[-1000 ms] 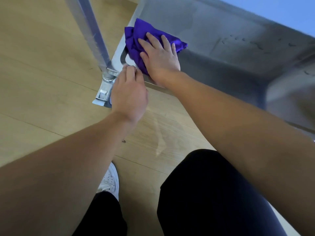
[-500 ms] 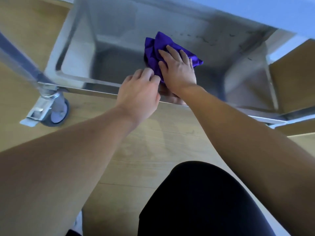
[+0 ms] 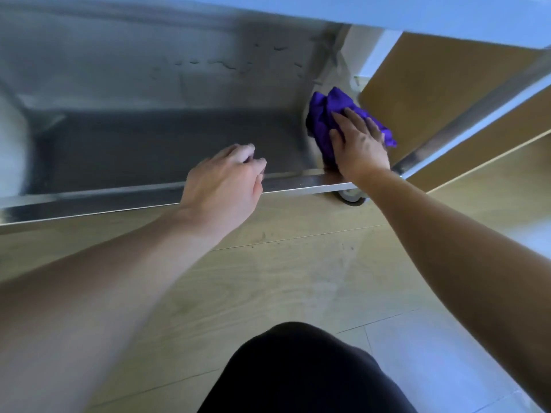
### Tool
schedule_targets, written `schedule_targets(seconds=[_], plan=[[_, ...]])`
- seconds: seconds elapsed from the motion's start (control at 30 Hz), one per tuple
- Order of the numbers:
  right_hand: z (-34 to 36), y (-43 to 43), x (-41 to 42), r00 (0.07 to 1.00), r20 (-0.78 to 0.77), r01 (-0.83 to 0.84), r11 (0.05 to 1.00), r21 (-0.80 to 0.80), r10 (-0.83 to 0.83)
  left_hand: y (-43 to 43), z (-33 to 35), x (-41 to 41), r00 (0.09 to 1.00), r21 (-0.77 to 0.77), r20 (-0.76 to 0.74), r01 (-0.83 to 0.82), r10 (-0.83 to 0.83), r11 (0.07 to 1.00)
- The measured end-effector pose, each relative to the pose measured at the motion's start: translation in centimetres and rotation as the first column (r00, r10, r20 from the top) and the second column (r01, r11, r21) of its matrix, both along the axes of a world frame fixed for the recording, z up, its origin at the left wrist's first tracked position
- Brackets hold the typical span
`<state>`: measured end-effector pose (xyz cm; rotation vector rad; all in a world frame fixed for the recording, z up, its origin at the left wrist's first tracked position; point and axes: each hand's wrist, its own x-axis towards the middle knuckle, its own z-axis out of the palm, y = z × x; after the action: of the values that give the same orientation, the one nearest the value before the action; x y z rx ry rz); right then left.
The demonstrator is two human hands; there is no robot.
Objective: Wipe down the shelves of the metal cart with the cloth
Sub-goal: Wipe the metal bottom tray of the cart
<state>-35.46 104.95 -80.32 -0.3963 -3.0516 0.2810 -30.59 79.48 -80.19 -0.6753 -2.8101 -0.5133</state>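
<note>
- A knee (image 3: 298, 371) in dark cloth is showing nearest the camera, well short of the shelf (image 3: 149, 144). It is hanging over the pale wooden floor (image 3: 283, 278), which is running up to the shelf's front.
- The left hand (image 3: 226, 183) is hanging over the shelf's front rim (image 3: 104, 201), about midway along it. Its fingers (image 3: 249, 156) are curling loosely above the shelf's dark bottom and holding nothing. Whether the palm is touching the rim cannot be told.
- The right hand (image 3: 362, 147) is lying flat at the shelf's right end, fingers straight and slightly spread, pressing on the cloth (image 3: 322, 114). Its wrist is crossing the front rim there.
- The cloth, purple and crumpled, is sitting bunched at the shelf's right end against the right wall. It is sticking out from under the fingers on the far and right sides.
- A caster wheel (image 3: 351, 196) is peeking out beneath the shelf's front right corner, partly hidden by the right forearm.
- A metal post (image 3: 477, 114) is rising slantwise from that same corner, standing close on the right of the hand and cloth.
- The shelf's back wall (image 3: 223, 64) is showing dark streaks and specks, well behind both hands.
- A white shape (image 3: 12, 144), too blurred to name, is sitting at the shelf's left end.
- A brown panel (image 3: 441, 84) is standing beyond the shelf's right end, behind the post.
- A pale upper shelf (image 3: 387, 13) is crossing above the shelf, cutting off the view further back.
</note>
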Motion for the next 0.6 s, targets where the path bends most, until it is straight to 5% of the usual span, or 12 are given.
schedule_targets(seconds=[0.2, 0.43, 0.6], plan=[[0.0, -1.3, -3.7, 0.99, 0.028, 0.136, 0.991, -0.007, -0.135, 0.2, -0.5, -0.3, 1.0, 0.015, 0.0, 0.027, -0.027, 1.0], [-0.5, -11.4, -6.0, 0.908, 0.009, -0.418, 0.908, -0.008, 0.418, -0.5, 0.0, -0.5, 0.999, -0.001, 0.051, 0.016, -0.016, 1.0], [-1.1, -3.3, -7.3, 0.97, -0.062, -0.234, 0.972, 0.011, 0.234, -0.3, -0.7, -0.3, 0.995, 0.055, 0.09, -0.039, 0.034, 0.998]])
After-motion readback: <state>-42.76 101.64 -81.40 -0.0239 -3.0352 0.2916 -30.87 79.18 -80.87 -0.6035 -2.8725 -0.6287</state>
